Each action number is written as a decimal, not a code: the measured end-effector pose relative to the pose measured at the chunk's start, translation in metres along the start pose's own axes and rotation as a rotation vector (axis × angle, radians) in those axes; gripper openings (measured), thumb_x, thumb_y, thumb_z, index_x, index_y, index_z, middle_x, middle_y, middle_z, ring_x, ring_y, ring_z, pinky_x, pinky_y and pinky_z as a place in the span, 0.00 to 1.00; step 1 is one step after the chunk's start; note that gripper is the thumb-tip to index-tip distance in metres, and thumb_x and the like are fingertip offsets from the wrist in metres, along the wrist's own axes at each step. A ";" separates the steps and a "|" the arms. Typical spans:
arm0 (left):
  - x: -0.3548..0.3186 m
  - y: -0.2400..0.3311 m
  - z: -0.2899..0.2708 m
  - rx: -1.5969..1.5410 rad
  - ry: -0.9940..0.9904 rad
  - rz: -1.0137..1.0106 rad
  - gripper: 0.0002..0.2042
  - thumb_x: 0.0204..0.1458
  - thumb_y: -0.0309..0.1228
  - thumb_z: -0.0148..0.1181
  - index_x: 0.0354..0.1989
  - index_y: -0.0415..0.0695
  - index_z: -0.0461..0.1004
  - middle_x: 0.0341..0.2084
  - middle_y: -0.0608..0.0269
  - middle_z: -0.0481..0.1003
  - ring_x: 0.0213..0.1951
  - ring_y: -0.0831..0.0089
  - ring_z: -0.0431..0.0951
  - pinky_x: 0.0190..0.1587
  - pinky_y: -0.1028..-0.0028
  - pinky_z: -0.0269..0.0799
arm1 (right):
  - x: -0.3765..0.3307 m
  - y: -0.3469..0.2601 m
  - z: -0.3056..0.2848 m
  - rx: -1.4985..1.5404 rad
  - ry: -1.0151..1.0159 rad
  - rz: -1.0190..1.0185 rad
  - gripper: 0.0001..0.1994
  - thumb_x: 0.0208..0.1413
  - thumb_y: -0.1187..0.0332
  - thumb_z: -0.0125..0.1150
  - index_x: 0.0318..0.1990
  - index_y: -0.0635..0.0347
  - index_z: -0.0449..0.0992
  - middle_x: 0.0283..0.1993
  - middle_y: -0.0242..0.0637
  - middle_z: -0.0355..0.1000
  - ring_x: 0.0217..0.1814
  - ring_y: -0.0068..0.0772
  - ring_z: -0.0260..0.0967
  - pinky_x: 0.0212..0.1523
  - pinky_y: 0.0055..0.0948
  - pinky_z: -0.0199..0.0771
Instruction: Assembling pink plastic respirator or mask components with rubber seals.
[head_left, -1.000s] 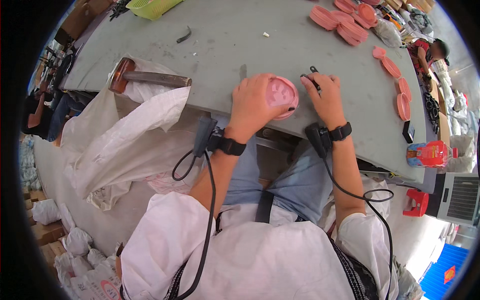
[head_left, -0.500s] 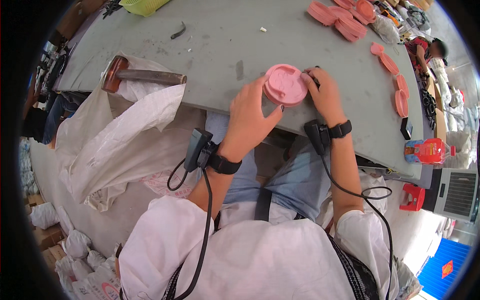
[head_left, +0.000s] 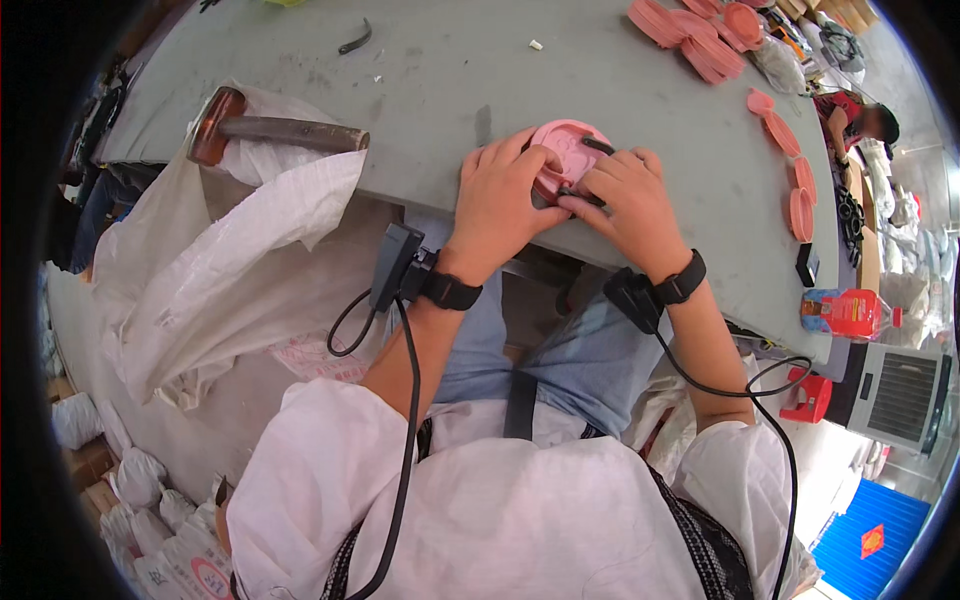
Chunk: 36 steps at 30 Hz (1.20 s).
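Near table edge (head_left: 700,262): left hand (head_left: 497,195) and right hand (head_left: 632,205) together, both clamped on pink round disc (head_left: 566,152), thin black tool (head_left: 583,196) pinched in right fingers. Left of hands: white woven sack (head_left: 250,260) draped over edge, hammer (head_left: 270,130) on it. Beyond: open grey tabletop. Far right: pink disc stacks (head_left: 700,35), 4 loose discs (head_left: 790,170) along right rim.

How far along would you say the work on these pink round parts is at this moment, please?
Done, it seems: stacks of pink parts at the far end of the grey table, and a row of single ones on its right side. In hand: the left hand and right hand press on one pink round part with a thin black piece. How many are left cannot be told.
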<state>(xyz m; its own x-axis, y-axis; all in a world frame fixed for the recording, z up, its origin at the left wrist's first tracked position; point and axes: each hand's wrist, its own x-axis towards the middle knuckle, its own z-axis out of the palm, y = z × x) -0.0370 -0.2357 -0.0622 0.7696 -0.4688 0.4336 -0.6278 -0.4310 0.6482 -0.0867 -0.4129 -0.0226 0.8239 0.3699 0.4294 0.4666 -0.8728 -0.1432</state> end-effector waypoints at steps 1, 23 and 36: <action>0.000 -0.001 0.000 -0.002 0.012 0.018 0.25 0.33 0.40 0.71 0.41 0.47 0.72 0.51 0.61 0.67 0.53 0.60 0.65 0.55 0.59 0.55 | 0.003 0.001 -0.001 0.002 -0.005 -0.002 0.10 0.43 0.61 0.65 0.27 0.54 0.72 0.28 0.30 0.67 0.40 0.35 0.65 0.47 0.37 0.59; 0.022 -0.021 -0.008 -0.175 -0.095 0.069 0.18 0.31 0.38 0.72 0.30 0.43 0.76 0.38 0.58 0.76 0.42 0.58 0.73 0.47 0.66 0.65 | 0.020 0.029 0.000 0.419 0.056 0.142 0.13 0.41 0.65 0.69 0.34 0.58 0.74 0.32 0.35 0.71 0.41 0.35 0.67 0.46 0.32 0.63; 0.021 -0.017 -0.006 -0.201 0.019 0.063 0.13 0.33 0.37 0.69 0.24 0.44 0.75 0.26 0.64 0.74 0.31 0.63 0.72 0.39 0.67 0.64 | 0.025 0.024 0.009 0.399 0.166 0.733 0.08 0.49 0.71 0.62 0.31 0.68 0.73 0.25 0.43 0.72 0.25 0.34 0.69 0.29 0.30 0.69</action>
<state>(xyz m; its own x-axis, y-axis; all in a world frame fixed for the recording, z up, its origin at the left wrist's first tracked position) -0.0093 -0.2331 -0.0606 0.7330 -0.4746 0.4873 -0.6400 -0.2386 0.7304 -0.0523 -0.4225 -0.0232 0.9186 -0.3242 0.2259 -0.0627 -0.6841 -0.7267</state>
